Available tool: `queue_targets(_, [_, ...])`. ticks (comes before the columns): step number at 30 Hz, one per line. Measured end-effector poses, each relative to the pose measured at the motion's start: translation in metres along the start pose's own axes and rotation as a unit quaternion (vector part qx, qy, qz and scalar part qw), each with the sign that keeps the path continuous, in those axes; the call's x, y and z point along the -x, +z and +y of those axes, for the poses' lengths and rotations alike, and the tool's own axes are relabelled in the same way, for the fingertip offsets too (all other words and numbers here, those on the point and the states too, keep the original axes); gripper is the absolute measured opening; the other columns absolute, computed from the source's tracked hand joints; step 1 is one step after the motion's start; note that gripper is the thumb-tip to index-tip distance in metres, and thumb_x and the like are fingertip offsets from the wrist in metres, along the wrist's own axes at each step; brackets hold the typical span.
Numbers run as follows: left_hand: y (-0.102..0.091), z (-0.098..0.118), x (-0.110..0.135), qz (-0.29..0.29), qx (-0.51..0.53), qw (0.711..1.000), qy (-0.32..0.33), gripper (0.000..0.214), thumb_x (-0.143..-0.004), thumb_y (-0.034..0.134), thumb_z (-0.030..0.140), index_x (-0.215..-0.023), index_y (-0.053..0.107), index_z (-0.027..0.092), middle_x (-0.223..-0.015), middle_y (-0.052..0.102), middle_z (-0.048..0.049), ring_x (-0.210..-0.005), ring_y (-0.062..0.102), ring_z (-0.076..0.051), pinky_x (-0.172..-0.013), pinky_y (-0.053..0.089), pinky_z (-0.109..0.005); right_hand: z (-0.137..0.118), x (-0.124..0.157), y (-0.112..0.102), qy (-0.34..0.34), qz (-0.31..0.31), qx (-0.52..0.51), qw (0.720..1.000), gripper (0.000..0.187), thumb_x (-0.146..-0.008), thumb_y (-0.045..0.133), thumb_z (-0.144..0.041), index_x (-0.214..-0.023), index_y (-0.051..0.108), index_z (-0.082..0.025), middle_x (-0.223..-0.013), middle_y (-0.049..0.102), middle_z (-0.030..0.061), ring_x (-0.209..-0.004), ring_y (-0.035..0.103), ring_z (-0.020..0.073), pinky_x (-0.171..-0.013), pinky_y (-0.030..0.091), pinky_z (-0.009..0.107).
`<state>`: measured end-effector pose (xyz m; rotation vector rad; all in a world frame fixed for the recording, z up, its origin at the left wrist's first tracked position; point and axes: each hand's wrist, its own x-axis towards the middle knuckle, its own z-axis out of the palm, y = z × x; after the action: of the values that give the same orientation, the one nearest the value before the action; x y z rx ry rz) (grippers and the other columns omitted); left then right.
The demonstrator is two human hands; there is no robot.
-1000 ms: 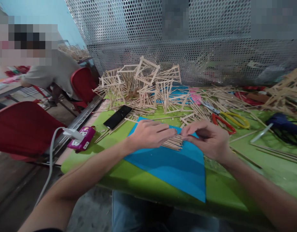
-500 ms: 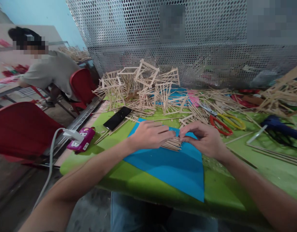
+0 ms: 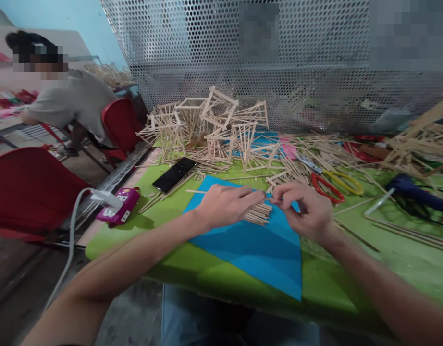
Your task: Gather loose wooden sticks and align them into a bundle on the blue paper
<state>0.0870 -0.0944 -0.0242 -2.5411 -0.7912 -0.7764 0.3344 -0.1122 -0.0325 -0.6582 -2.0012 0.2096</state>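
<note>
Sticks [image 3: 258, 213], thin wooden ones bundled side by side, lay at the centre of the frame on a blue sheet [image 3: 250, 250] over the green table [image 3: 164, 269]; the left hand [image 3: 225, 206] rested curled on the bundle's left end, fingers narrow and pressing it down; the right hand [image 3: 310, 211] pinched one stick end at the bundle's right edge; they looked light, stiff and easily snapped, likely to roll apart, so best taken near the ends with a gentle pinch; above them sat a heap of stick frames [image 3: 210, 125], a phone [image 3: 174, 174] at centre left, and scissors [image 3: 333, 185] to the right.
</note>
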Motion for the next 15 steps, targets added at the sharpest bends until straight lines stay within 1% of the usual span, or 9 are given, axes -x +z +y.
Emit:
queue_targets(2, [0.0021,-0.0024,-0.0001,-0.001,0.006,1.0,-0.004,0.029,-0.111,0.046,0.035,-0.116,0.074,0.029,-0.09,0.078,0.0017,-0.067,0.067,-0.01,-0.049,0.032,-0.025,0.0015,0.0004,0.0035,-0.005,0.022,0.012,1.0,0.026,-0.088,0.071,-0.003,-0.096,0.063,-0.026,-0.098,0.074,0.0027,-0.09,0.073,0.0191,-0.081,0.06,0.035])
queue_targets(5, [0.0051,-0.0064,0.0,0.017,0.019,1.0,-0.005,0.032,-0.111,0.045,0.039,-0.115,0.075,0.029,-0.095,0.08,0.0004,-0.072,0.071,-0.011,-0.052,0.035,-0.023,0.0038,0.0001,0.0063,-0.004,0.049,0.021,0.999,0.031,-0.086,0.078,-0.007,-0.108,0.069,-0.028,-0.103,0.077,0.0038,-0.097,0.075,0.0227,-0.09,0.061,0.039])
queue_targets(8, [0.0067,-0.0083,0.0008,0.029,0.017,0.999,-0.004,0.032,-0.111,0.046,0.039,-0.115,0.076,0.029,-0.097,0.081,0.001,-0.074,0.072,-0.012,-0.052,0.036,-0.023,0.0027,-0.0007,0.0062,0.015,0.039,0.034,0.999,0.036,-0.087,0.08,-0.011,-0.117,0.071,-0.029,-0.109,0.079,0.0035,-0.101,0.076,0.0229,-0.094,0.062,0.04])
queue_targets(11, [0.0065,-0.0082,0.0012,0.024,0.01,1.0,-0.002,0.031,-0.111,0.046,0.037,-0.117,0.075,0.028,-0.098,0.081,0.0006,-0.074,0.072,-0.012,-0.053,0.036,-0.022,-0.0002,-0.0003,0.0055,0.037,0.018,0.042,0.998,0.031,-0.09,0.079,-0.014,-0.116,0.074,-0.03,-0.106,0.08,0.0013,-0.098,0.077,0.0207,-0.094,0.062,0.037])
queue_targets(15, [0.0048,-0.0067,-0.0001,0.013,0.007,1.0,0.001,0.031,-0.111,0.046,0.035,-0.117,0.075,0.028,-0.097,0.081,0.0001,-0.073,0.071,-0.011,-0.053,0.035,-0.022,0.0,0.0027,0.0056,0.048,0.025,0.012,0.998,0.028,-0.09,0.078,-0.013,-0.112,0.075,-0.03,-0.103,0.08,0.0013,-0.097,0.077,0.0214,-0.091,0.062,0.038])
